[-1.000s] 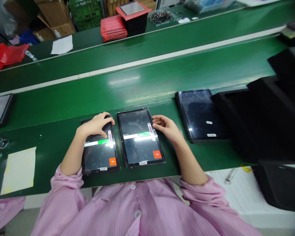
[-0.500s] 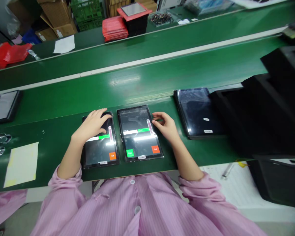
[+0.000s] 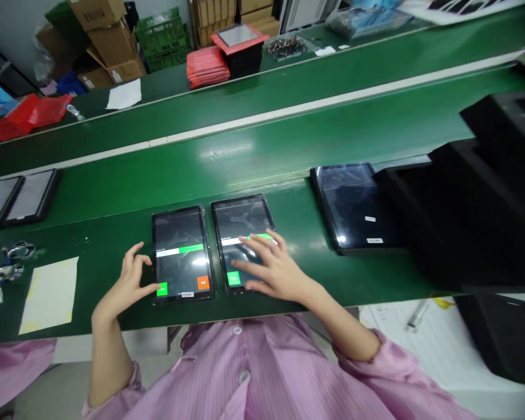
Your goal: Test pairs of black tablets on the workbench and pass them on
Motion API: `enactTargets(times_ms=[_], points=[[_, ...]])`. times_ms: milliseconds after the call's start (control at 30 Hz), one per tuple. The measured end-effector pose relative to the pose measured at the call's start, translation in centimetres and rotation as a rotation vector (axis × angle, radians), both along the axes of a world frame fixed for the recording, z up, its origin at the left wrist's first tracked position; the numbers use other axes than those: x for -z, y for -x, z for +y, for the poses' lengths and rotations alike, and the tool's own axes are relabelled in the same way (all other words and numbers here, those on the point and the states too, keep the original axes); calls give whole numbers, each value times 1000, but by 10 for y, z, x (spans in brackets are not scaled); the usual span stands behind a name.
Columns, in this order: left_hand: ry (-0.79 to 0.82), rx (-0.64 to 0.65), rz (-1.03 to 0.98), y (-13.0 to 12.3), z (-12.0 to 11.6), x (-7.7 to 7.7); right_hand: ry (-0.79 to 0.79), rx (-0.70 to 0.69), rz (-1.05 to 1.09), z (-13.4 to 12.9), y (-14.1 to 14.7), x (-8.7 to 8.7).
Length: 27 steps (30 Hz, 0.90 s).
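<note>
Two tablets lie side by side on the green bench, screens up. At the left tablet, my left hand has its thumb on the green button in the screen's lower left corner; the other fingers are apart, off the tablet's left edge. An orange button marked Fail shows at that screen's lower right. Over the right tablet spreads my right hand, fingers apart and pointing left, near its green button. It hides that screen's lower right part. Whether those fingers touch the glass I cannot tell. Neither hand holds anything.
Stacked dark tablets lie to the right, beside large black trays. A pale paper sheet and clear plastic-looking pieces are at the left. More tablets sit farther back. Red pouches lie on the far shelf.
My left hand has moved down and left, off the left tablet's upper screen to its lower left corner. The right hand has moved from the right tablet's edge over its screen and spread its fingers.
</note>
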<state>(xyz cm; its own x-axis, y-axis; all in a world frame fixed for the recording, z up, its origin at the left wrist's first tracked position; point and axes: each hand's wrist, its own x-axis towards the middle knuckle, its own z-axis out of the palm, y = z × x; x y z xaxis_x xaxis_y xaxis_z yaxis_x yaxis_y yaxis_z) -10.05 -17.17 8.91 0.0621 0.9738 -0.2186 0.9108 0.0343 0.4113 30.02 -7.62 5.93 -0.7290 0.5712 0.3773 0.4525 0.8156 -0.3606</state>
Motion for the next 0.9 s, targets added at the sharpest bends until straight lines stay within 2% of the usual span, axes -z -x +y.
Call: enactTargets(times_ms=[100, 200, 267, 333, 400, 467, 567, 667, 900], points=[[-19, 29, 8, -2, 15, 1, 155, 322, 222, 49, -8, 9], [16, 137, -30, -11, 55, -11, 416, 600, 479, 97, -14, 33], [64, 245, -26, -28, 91, -18, 639, 638, 613, 117, -17, 50], [56, 327, 17, -50, 128, -19, 789, 601, 707, 124, -21, 61], [46, 396, 45, -72, 158, -17, 835, 561, 767, 123, -24, 65], [64, 454, 66, -89, 177, -14, 842, 556, 799, 119, -26, 65], [73, 476, 103, -99, 186, -11, 843, 620, 801, 115, -25, 62], [83, 460, 97, -99, 182, -11, 804, 692, 785, 113, -18, 60], [138, 457, 102, -99, 175, -14, 772, 682, 760, 114, -12, 59]])
